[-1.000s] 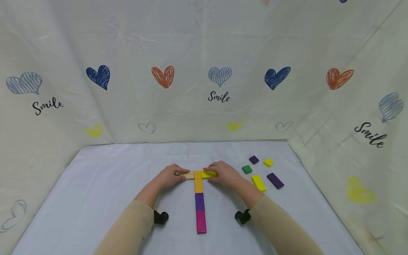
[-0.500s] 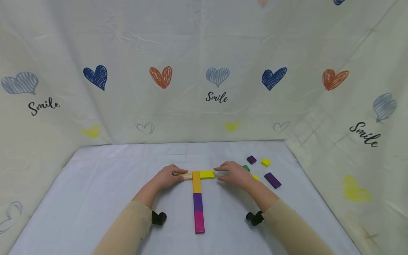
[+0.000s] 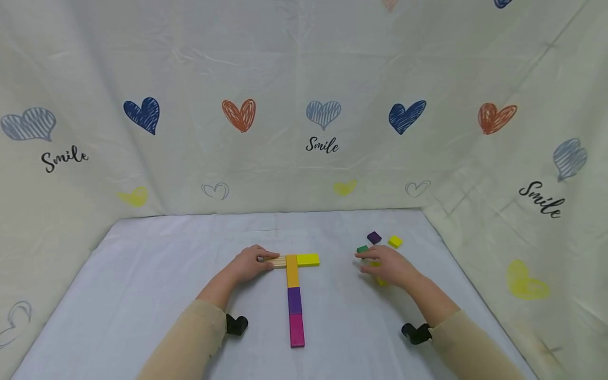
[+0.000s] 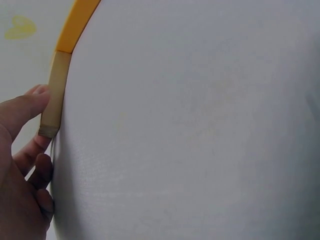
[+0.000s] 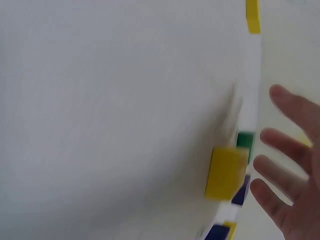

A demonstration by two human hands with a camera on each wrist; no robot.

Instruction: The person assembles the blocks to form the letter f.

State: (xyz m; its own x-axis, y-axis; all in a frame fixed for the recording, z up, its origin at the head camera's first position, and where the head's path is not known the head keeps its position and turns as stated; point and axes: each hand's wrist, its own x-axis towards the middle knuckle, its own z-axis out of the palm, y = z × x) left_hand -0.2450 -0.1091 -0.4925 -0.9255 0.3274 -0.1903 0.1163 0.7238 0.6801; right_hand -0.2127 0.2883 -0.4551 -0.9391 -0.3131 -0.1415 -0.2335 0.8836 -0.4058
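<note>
My left hand (image 3: 249,262) pinches a plain wooden block (image 4: 57,92) between thumb and fingers. That block's end meets an orange block (image 3: 292,272), which tops a column of a purple block (image 3: 295,301) and a magenta block (image 3: 296,331). On the orange block's right side lies a yellow block (image 3: 309,259), so the row and column form a T. Over to the right, my right hand (image 3: 391,266) has its fingers spread and holds nothing. It hovers over a larger loose yellow block (image 5: 226,172), partly covering it in the head view, beside a green block (image 5: 245,140).
Behind the right hand lie a small dark purple block (image 3: 374,237) and a small yellow block (image 3: 395,241). White cloth (image 3: 157,295) covers the table. A heart-printed curtain (image 3: 280,158) hangs along the back and sides.
My right hand has let go of the yellow block in the T and moved right to the loose blocks. My left hand keeps its grip on the wooden block.
</note>
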